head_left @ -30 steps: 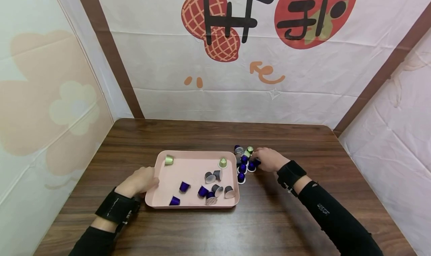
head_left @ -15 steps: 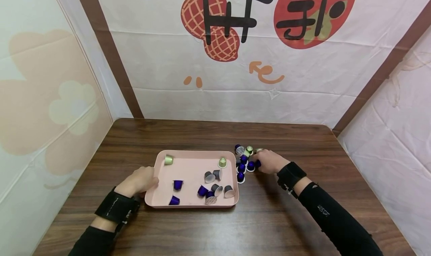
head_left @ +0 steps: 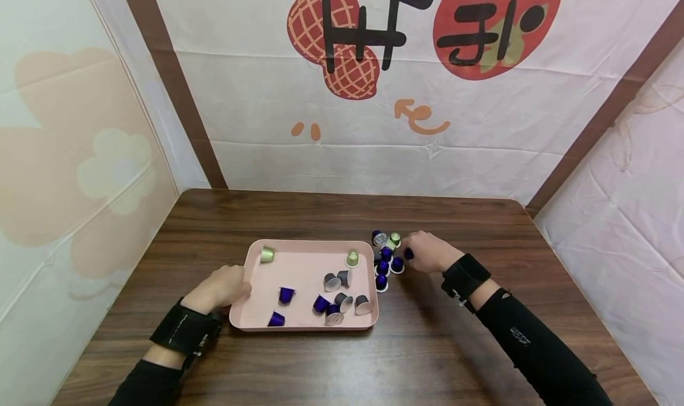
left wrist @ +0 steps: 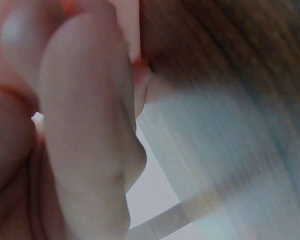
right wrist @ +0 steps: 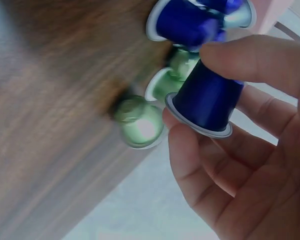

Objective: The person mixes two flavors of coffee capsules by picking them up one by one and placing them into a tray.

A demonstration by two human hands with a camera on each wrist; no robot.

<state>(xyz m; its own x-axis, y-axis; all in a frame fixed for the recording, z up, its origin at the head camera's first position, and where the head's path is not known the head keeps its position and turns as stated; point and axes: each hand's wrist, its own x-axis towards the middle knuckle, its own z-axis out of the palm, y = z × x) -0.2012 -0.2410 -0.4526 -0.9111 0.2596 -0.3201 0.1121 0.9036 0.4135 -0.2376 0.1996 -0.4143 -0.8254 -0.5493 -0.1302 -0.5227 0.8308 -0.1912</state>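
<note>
My right hand (head_left: 430, 251) pinches a dark blue coffee capsule (right wrist: 207, 95) between thumb and fingers at the right side of the capsule pile. In the right wrist view its pale rim faces down and left. Behind it lie a green capsule (right wrist: 140, 122), a second green one partly covered, and more blue capsules (right wrist: 182, 22). My left hand (head_left: 221, 284) grips the left rim of a pink tray (head_left: 304, 269), its fingers curled at the edge. Large blurred fingers (left wrist: 85, 115) fill much of the left wrist view, with pink tray surface behind them.
In the tray lie two green capsules (head_left: 352, 258), several blue ones (head_left: 286, 295) and several grey ones (head_left: 332, 282). The loose pile (head_left: 382, 267) sits close against the tray's right side on the wooden table (head_left: 454, 346). A printed cloth (head_left: 240, 97) hangs behind.
A blue capsule in the tray has rocked to the left, then slightly back. My right hand has shifted slightly, and the green rim seen beyond it half a second ago is hidden. The left hand stays put.
</note>
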